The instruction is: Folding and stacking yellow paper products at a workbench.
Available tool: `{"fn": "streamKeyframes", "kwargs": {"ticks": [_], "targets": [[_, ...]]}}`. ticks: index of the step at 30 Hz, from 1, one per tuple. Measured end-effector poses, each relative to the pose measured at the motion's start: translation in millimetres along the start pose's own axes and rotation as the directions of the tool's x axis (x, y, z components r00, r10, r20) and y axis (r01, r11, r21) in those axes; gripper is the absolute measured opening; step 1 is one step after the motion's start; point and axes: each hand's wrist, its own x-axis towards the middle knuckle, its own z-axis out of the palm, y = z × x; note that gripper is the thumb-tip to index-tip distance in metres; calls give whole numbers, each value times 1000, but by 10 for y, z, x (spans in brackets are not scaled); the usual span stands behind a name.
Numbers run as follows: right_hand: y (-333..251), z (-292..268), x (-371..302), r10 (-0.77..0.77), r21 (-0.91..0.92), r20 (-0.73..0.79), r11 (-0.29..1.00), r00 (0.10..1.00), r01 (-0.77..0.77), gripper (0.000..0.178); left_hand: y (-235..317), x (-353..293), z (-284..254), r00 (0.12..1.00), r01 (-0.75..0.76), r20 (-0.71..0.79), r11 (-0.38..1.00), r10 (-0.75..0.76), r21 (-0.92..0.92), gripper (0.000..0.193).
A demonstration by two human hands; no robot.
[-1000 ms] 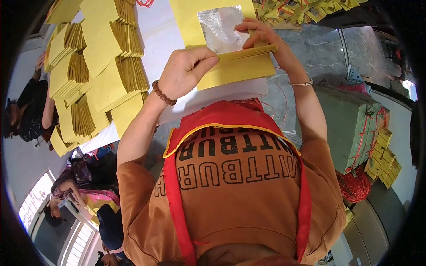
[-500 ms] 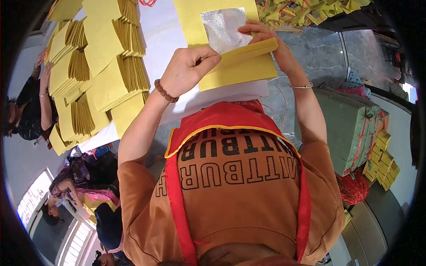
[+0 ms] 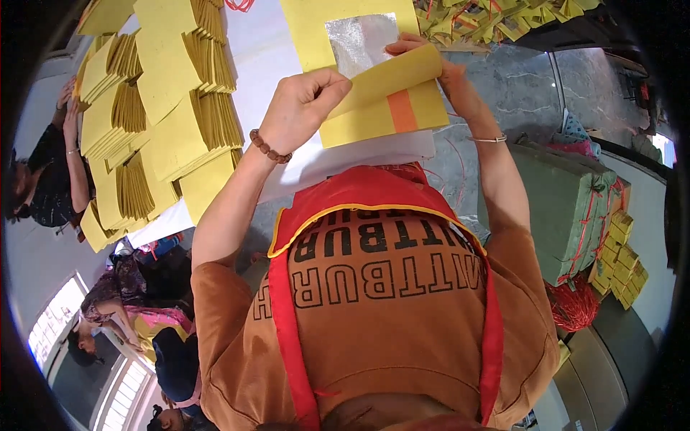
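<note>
The yellow paper sheet point(image 3: 384, 79) lies on the white surface point(image 3: 266, 50) straight ahead, its near part curled up over an orange stripe. It looks thin, light and floppy, easily creased, so the edges are the place to hold. The left hand point(image 3: 305, 108) pinches the folded edge; the right hand point(image 3: 424, 54) presses fingertips at the fold beside 1 silver foil square point(image 3: 359, 43). Several stacks of yellow sheets point(image 3: 158, 108) fan out at left, too overlapped to count.
</note>
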Motion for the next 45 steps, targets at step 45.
{"fn": "streamKeyframes", "kwargs": {"ticks": [45], "targets": [[-725, 45, -187, 234, -324, 212, 933, 949, -158, 31, 49, -224, -190, 905, -425, 171, 858, 391, 288, 32]]}}
